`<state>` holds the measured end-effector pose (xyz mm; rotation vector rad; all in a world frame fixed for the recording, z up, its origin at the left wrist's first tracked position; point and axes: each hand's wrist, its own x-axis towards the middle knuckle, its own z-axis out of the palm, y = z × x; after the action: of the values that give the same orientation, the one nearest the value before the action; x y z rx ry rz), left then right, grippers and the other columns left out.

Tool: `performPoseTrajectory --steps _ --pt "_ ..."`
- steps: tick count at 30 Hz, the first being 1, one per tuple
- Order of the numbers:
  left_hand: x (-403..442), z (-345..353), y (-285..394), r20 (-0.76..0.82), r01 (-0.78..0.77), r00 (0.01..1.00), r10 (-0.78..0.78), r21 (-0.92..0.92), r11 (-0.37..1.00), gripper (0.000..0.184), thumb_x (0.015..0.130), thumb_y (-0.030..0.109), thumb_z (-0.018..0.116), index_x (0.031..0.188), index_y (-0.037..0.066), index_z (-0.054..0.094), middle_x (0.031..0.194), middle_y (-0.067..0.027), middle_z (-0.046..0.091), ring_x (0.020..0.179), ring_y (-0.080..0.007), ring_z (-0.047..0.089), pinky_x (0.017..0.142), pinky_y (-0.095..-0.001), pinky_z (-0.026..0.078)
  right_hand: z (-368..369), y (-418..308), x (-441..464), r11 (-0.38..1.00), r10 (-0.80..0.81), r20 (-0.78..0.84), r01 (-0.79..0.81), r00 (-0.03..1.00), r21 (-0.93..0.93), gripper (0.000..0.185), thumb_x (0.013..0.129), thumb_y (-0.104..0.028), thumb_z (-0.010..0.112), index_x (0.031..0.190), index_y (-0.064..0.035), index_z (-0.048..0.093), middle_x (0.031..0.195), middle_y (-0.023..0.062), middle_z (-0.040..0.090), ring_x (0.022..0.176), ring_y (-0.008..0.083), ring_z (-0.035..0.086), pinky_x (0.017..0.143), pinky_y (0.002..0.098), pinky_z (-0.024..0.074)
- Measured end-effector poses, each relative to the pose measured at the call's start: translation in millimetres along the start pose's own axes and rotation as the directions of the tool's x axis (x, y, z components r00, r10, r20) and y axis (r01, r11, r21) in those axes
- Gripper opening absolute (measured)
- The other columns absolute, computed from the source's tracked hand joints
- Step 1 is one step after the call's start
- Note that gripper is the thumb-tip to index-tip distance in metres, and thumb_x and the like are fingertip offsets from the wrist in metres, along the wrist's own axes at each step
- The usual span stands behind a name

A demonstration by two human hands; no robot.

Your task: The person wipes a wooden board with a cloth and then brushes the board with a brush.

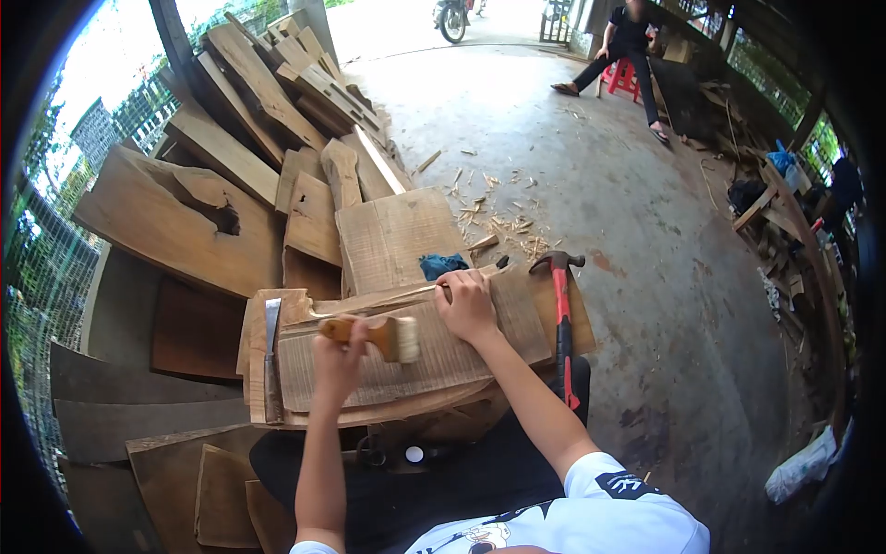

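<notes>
My left hand (340,358) is closed around the wooden handle of a paintbrush (404,340), whose pale bristles point right, just over a grooved wooden board (415,369). My right hand (467,303) rests at that board's far edge, its fingers bent over the edge; the fingertips are partly hidden. Left of the brush, a chisel (271,346) with a flat metal blade lies along the wood's left end. A claw hammer (562,323) with a red and black handle lies at the right end. Just beyond my right hand sits a crumpled blue cloth (444,267).
Many planks (185,208) lean and lie stacked along the left side. Wood shavings (517,235) litter the concrete floor (664,305). A person (629,42) sits on a red stool (620,79) at the back right. Scrap wood and bags line the right side. A motorbike wheel (452,20) shows far off.
</notes>
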<state>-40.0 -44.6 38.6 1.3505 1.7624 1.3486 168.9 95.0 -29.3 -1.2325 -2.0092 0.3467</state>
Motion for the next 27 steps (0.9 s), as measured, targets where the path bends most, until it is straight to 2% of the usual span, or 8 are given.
performPoseTrajectory --steps 2,5,9,15,17,18,21,27 --pt "-0.8 -41.6 -4.8 -0.113 -0.023 0.992 0.050 0.226 0.974 0.031 0.104 0.027 0.063 0.092 0.000 0.069 0.063 -0.0076 0.067 0.061 -0.0175 0.069 0.053 -0.0341 0.050 -1.7 -1.7 -0.4 1.000 0.005 0.008 -0.005 1.000 0.000 0.016 0.091 -0.023 0.067 0.097 -0.0093 0.073 0.104 0.0077 0.073 0.108 0.0286 0.061 0.101 0.0449 0.0427" --pt "-5.5 -72.1 30.9 -0.166 0.019 0.952 0.259 0.873 0.487 0.026 0.104 0.025 0.057 0.090 0.004 0.064 0.068 -0.0181 0.069 0.069 -0.0359 0.071 0.062 -0.0490 0.053 -3.7 -3.9 -1.2 1.000 0.002 -0.001 -0.002 1.000 -0.014 0.016 0.091 -0.023 0.068 0.096 -0.0094 0.073 0.104 0.0071 0.073 0.108 0.0281 0.062 0.102 0.0443 0.0430" --pt "-11.0 -36.7 42.2 0.047 -0.069 0.996 0.073 0.940 0.335 0.013 0.094 0.018 0.064 0.090 0.007 0.060 0.072 -0.0165 0.071 0.068 -0.0306 0.073 0.065 -0.0455 0.055 -2.6 -3.0 -1.0 1.000 -0.002 -0.003 0.002 1.000 -0.025 0.016 0.091 -0.023 0.067 0.096 -0.0094 0.073 0.104 0.0073 0.073 0.108 0.0282 0.062 0.102 0.0445 0.0428" --pt "-34.0 43.4 55.5 0.282 -0.379 0.925 0.254 0.729 0.570 0.020 0.094 0.023 0.067 0.088 0.005 0.060 0.070 -0.0149 0.071 0.064 -0.0315 0.073 0.059 -0.0423 0.054 -1.0 -0.2 -1.6 1.000 -0.002 0.003 0.002 1.000 -0.019 0.016 0.090 -0.024 0.067 0.096 -0.0096 0.073 0.104 0.0076 0.073 0.109 0.0292 0.062 0.103 0.0443 0.0425" --pt "-28.9 45.1 48.7 0.056 -0.179 0.984 0.170 0.233 0.956 0.027 0.100 0.026 0.063 0.090 0.001 0.066 0.064 -0.0151 0.069 0.059 -0.0280 0.071 0.057 -0.0399 0.053 -5.5 -3.4 -1.2 1.000 0.004 0.015 -0.003 1.000 -0.020 0.016 0.090 -0.024 0.067 0.096 -0.0095 0.073 0.104 0.0076 0.073 0.109 0.0291 0.062 0.103 0.0442 0.0425" --pt "-26.6 37.4 46.6 -0.008 0.083 0.997 -0.083 0.048 0.995 0.031 0.104 0.025 0.060 0.094 -0.002 0.070 0.061 -0.0124 0.066 0.056 -0.0201 0.068 0.054 -0.0363 0.052 -6.8 -5.3 -1.4 1.000 0.010 0.025 -0.010 1.000 -0.019 0.016 0.090 -0.024 0.067 0.097 -0.0094 0.073 0.104 0.0077 0.073 0.109 0.0290 0.062 0.103 0.0441 0.0425" --pt "-18.1 -11.5 19.5 -0.046 0.121 0.991 -0.125 -0.080 0.989 0.034 0.105 0.024 0.059 0.090 -0.004 0.073 0.064 -0.0073 0.068 0.056 -0.0105 0.065 0.050 -0.0284 0.049 -4.1 -1.9 -1.2 1.000 -0.005 0.012 0.006 1.000 -0.014 0.017 0.090 -0.023 0.067 0.097 -0.0092 0.074 0.104 0.0074 0.074 0.109 0.0286 0.063 0.103 0.0437 0.0425" --pt "-8.5 -85.5 10.7 -0.200 0.123 0.980 -0.020 0.519 0.846 0.029 0.104 0.022 0.058 0.096 -0.004 0.069 0.078 -0.0142 0.075 0.061 -0.0262 0.072 0.055 -0.0405 0.055 -5.4 -2.4 -1.4 1.000 -0.009 0.013 0.009 1.000 -0.013 0.018 0.090 -0.023 0.067 0.098 -0.0088 0.074 0.105 0.0075 0.074 0.109 0.0285 0.063 0.103 0.0437 0.0427"
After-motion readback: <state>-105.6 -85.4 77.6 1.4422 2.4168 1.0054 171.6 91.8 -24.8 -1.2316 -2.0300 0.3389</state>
